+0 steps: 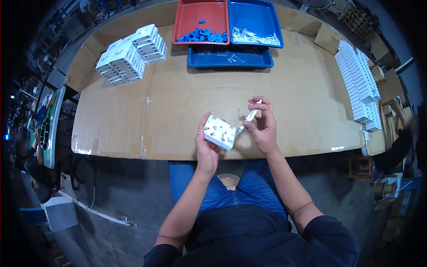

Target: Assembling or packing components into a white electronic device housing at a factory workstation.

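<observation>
My left hand (206,149) is closed around the left side of a square white plastic housing (219,132), tilted so that its face with dark and metallic-looking spots shows. To its right, my right hand (264,127) pinches a narrow white plastic strip (252,115) between thumb and fingers. The strip slants down toward the housing's right edge; whether the two touch I cannot tell. Both are held above the near edge of the cardboard-covered table (178,107).
At the back stand a red tray (201,13) of small blue parts, a blue tray (255,18) of white strips, and a lower blue tray (209,60) with clear pieces. White housings (124,60) are stacked at left, more white units (358,78) at right. Other people sit at both sides.
</observation>
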A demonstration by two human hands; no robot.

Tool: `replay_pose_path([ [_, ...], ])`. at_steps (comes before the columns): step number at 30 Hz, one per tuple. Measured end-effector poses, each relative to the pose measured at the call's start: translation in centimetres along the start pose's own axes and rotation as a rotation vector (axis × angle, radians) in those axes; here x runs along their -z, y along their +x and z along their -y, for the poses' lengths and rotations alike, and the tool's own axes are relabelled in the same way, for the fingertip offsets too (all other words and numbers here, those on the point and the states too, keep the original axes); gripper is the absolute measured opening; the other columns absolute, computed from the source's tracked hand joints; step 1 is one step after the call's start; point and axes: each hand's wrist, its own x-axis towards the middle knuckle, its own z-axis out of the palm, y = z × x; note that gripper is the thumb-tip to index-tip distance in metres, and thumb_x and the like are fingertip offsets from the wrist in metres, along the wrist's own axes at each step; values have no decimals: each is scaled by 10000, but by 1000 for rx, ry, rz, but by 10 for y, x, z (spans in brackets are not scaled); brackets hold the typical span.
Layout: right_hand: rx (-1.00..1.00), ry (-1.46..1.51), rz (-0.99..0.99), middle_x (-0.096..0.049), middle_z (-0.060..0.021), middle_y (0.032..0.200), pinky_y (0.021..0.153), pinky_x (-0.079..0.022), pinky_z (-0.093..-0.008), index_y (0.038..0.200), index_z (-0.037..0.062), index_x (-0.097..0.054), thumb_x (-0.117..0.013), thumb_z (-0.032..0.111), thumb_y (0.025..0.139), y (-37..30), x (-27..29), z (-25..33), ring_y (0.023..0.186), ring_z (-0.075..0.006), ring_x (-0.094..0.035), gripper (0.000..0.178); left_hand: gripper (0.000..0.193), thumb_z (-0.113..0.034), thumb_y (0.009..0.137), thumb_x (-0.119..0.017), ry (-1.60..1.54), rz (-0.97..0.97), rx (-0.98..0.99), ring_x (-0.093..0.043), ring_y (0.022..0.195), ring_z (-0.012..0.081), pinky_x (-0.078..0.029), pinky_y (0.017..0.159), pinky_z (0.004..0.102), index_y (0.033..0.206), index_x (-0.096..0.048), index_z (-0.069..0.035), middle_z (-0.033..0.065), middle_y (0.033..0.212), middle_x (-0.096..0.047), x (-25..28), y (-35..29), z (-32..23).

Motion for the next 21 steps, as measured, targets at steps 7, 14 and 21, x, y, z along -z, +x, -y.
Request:
replay_pose_path([
  [7,158,-771,243,-684,-77,1110,1173,-387,-548,867,78,-663,-881,222,727,-18,42,-1,1033,-274,-672,297,522,-270,1053,-447,1054,10,-554,-450,1413,416,-325,1195,478,1503,-462,-6,266,1481,-494,61,-1,-4],
  [14,56,-907,456,-671,-52,1168,1193,-265,-657,1042,112,-721,-813,430,831,-68,39,16,1155,-245,-642,392,536,-377,1017,-595,1778,380,-383,-270,1530,456,-189,1212,684,1505,-533,-162,166,1633,-356,51,-29,-20],
  [21,30,-992,297,-643,-100,1276,1205,-250,-640,1136,67,-711,-703,379,954,-5,19,-20,1233,-281,-606,361,555,-444,1008,-599,1767,315,-466,-276,1528,452,-197,1221,659,1469,-546,-140,173,1615,-372,39,37,-22],
])
